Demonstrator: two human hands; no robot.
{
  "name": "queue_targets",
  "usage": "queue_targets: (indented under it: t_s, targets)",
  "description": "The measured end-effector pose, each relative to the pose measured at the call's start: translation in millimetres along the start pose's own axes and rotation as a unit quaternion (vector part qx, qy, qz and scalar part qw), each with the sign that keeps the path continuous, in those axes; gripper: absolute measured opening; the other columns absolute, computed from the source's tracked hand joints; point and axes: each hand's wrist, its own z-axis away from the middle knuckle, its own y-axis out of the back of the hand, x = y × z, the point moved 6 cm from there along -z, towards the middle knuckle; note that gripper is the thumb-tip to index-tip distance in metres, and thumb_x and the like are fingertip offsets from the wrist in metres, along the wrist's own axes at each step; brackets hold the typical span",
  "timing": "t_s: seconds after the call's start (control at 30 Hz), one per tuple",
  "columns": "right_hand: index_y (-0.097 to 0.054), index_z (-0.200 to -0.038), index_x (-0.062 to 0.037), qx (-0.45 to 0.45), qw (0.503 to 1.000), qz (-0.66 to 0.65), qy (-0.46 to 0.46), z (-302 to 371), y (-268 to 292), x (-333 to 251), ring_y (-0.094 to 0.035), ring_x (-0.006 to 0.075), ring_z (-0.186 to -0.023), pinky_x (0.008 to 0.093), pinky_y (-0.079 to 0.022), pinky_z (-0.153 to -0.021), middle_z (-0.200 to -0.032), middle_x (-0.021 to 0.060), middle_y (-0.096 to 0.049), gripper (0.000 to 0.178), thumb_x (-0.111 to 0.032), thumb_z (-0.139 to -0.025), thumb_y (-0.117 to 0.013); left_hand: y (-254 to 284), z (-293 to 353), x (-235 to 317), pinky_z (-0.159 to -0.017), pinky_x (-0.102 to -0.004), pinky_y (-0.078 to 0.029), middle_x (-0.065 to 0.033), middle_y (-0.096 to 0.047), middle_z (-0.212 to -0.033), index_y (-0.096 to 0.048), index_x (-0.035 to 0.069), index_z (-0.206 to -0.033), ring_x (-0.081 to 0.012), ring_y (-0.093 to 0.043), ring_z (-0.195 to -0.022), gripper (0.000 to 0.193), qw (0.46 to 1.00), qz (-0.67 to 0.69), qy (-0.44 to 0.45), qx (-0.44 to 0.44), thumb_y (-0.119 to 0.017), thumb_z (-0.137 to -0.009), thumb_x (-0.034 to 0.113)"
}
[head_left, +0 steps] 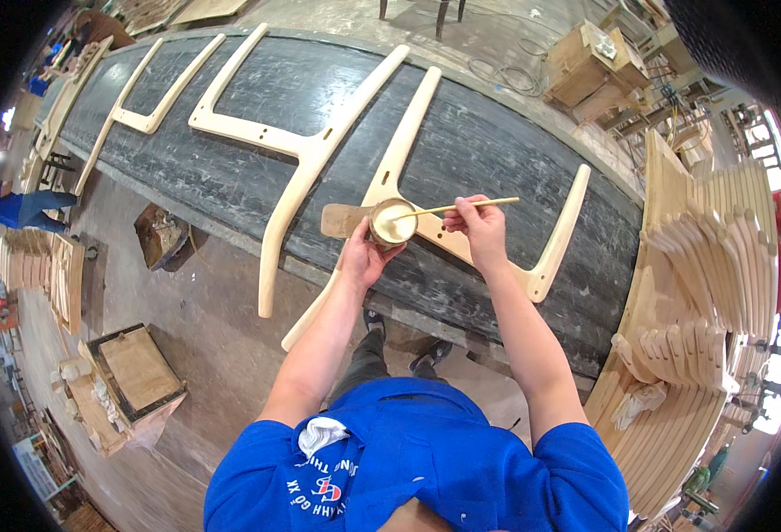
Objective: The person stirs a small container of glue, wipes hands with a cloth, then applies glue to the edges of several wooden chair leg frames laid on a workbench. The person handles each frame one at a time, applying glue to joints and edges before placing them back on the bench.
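Note:
My left hand (368, 260) is wrapped round a small round cup (394, 223) of creamy, pale liquid, held above the bench. A flat brown wooden piece (344, 220) juts out to the left beside the cup; whether it is joined to the cup I cannot tell. Between its fingers my right hand (481, 229) pinches a thin stick (502, 202), whose far end reaches into the liquid. Beneath both hands lies a pale wooden chair side frame (555, 235) with slots and small holes. To its left lies a second chair side frame (310, 152).
The long black-topped bench (497, 151) carries another frame (138, 121) farther left. Stacked curved wooden parts (705, 257) stand at the right. On the floor are a dark bin (161, 237) and a wooden box (137, 372). A person (27, 208) is at the far left.

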Motion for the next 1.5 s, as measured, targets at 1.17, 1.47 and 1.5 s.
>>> queue_targets:
  t_s: [1.17,1.47,1.5]
  targets:
    - [-0.050,-0.075,-0.0026,-0.092,0.850,0.483,0.190,-8.7,11.2,12.8,-0.050,0.0249,-0.052,0.0329,-0.041,-0.052,-0.059,0.0123,-0.051,0.019,-0.016,-0.083,-0.062,59.5,28.5,-3.4,-0.092,-0.0471,-0.046,-0.0099,-0.052,-0.124,-0.044,0.009,-0.127,-0.0278,-0.053,-0.112,0.045,0.997,0.035,-0.041,0.056,-0.032,-0.095,0.036]
    - [-0.051,-0.076,-0.0017,-0.060,0.866,0.459,0.190,-20.8,25.5,-2.0,-0.049,0.0189,-0.052,0.0315,-0.040,-0.052,-0.058,0.0114,-0.050,0.022,-0.018,-0.084,-0.063,60.3,32.0,-11.5,-0.091,-0.0459,-0.046,-0.0087,-0.053,-0.123,-0.045,0.009,-0.127,-0.0264,-0.054,-0.110,0.044,0.997,0.026,-0.044,0.058,-0.033,-0.094,0.037]
    - [-0.051,-0.076,-0.0020,-0.059,0.866,0.463,0.183,-22.1,27.3,0.5,-0.050,0.0197,-0.053,0.0317,-0.041,-0.052,-0.059,0.0114,-0.051,0.021,-0.018,-0.083,-0.063,59.4,30.9,-13.4,-0.091,-0.0457,-0.047,-0.0086,-0.053,-0.123,-0.045,0.009,-0.127,-0.0263,-0.054,-0.110,0.044,0.997,0.025,-0.040,0.056,-0.033,-0.094,0.037]
